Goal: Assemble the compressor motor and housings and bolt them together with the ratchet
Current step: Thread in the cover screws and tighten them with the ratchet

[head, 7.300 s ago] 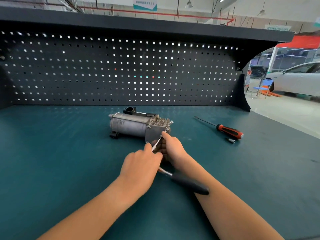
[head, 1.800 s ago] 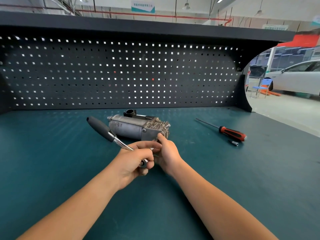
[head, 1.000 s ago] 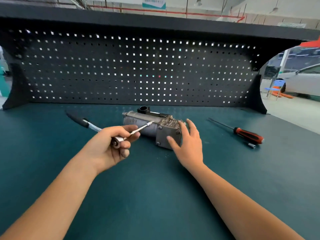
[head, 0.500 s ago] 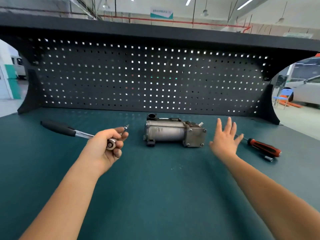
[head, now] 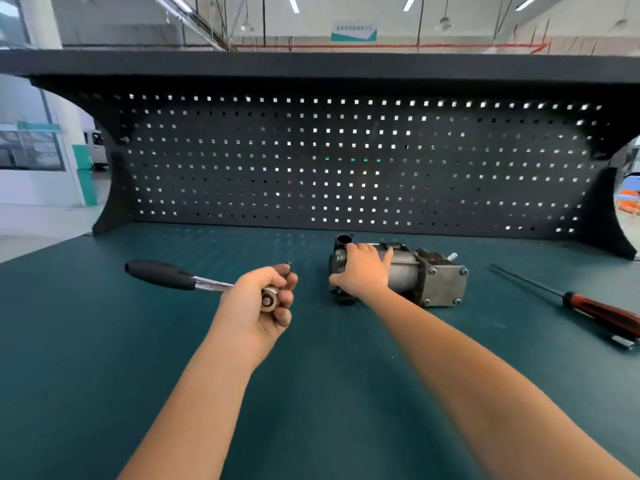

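Observation:
The grey metal compressor [head: 420, 277] lies on its side on the green bench top [head: 311, 375], its square bolted end plate facing me at the right. My right hand [head: 360, 273] is wrapped over its round motor end at the left. My left hand [head: 258, 303] holds the ratchet [head: 180, 277] by its head, up off the bench and left of the compressor. The black handle sticks out to the left, and the tip of its extension shows above my fingers.
A red-handled screwdriver [head: 602, 315] lies at the right of the bench with a small silver bit [head: 621, 342] beside its handle. A black pegboard [head: 346, 161] closes off the back. The bench ends at both sides.
My right hand was open in the air right of the compressor and has crossed over to grip its left end. The left hand keeps the ratchet. The view has swung left.

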